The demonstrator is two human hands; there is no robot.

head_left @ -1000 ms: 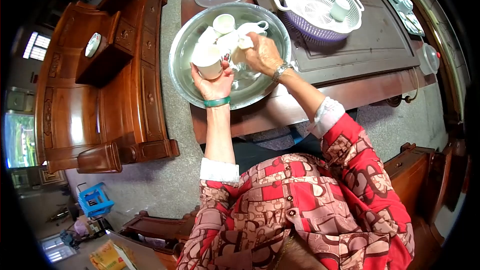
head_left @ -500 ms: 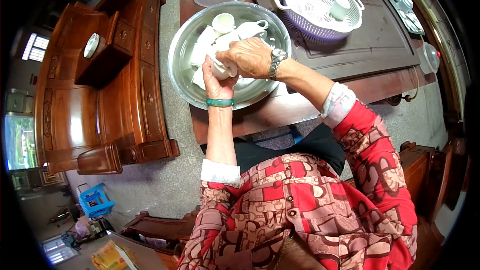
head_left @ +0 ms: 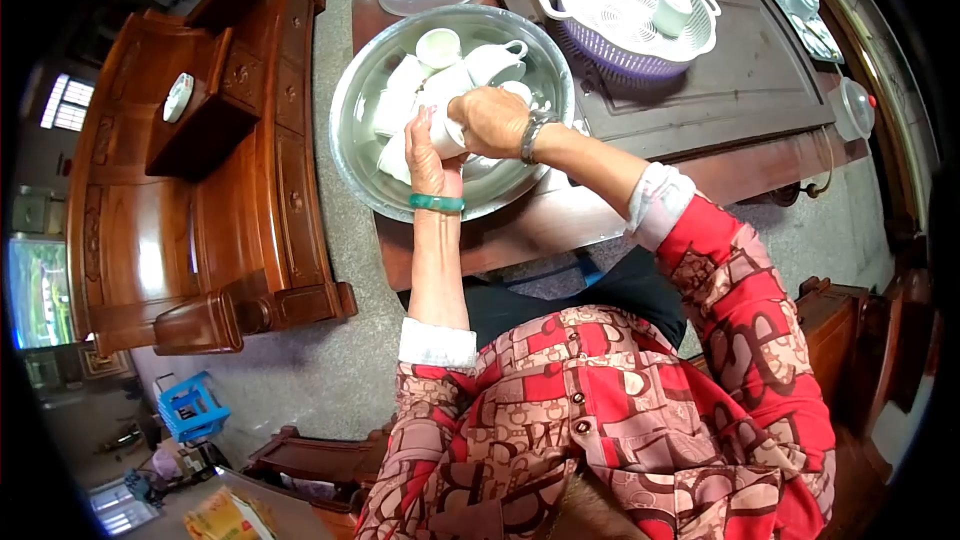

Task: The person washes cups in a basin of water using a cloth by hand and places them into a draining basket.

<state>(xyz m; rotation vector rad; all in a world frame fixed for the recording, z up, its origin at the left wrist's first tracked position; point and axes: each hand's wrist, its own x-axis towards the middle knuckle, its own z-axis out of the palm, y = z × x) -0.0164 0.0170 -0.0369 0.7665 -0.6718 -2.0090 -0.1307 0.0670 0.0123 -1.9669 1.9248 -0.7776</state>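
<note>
- Over the big metal bowl, the left hand is curled around a white cup.
- The cup's other side is met by the right hand; whether anything is pinched cannot be told.
- Washing seems to be being done; a steady hold is needed next.

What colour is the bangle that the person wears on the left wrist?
The bangle is green; it shows best in the head view.

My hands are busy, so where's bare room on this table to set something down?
Past your right forearm, the dark panel is bare in front of the purple basket, as is the wooden strip nearer you. The metal basin is crowded with white cups.
</note>
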